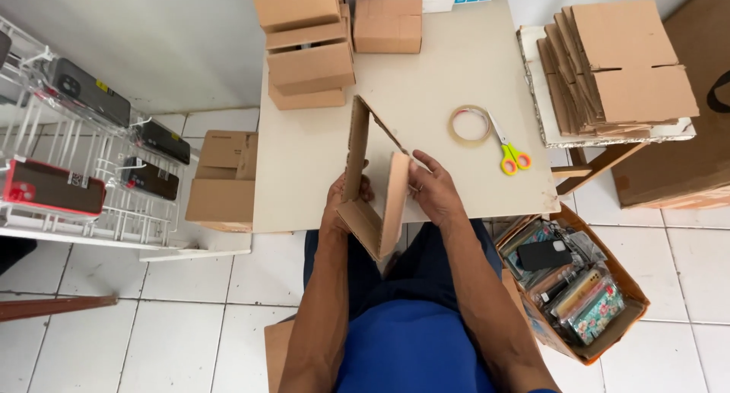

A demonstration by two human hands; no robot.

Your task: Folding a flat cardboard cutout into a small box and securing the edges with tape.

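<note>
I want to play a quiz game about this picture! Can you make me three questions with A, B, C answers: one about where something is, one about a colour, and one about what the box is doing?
1. Where is the roll of tape?
A. On the floor
B. On the table, beside the scissors
C. In the box of phone cases

2. What colour are the scissors' handles?
A. Yellow and orange
B. Blue
C. Black

3. What state is the cardboard box in the hands?
A. Taped shut
B. Crushed flat on the table
C. Open, held by the left hand and right hand

Answers: 1 B, the tape lies on the tabletop touching the scissors' blades. 2 A, the handles show yellow and orange. 3 C, its flaps stand open and both hands grip it.
</note>
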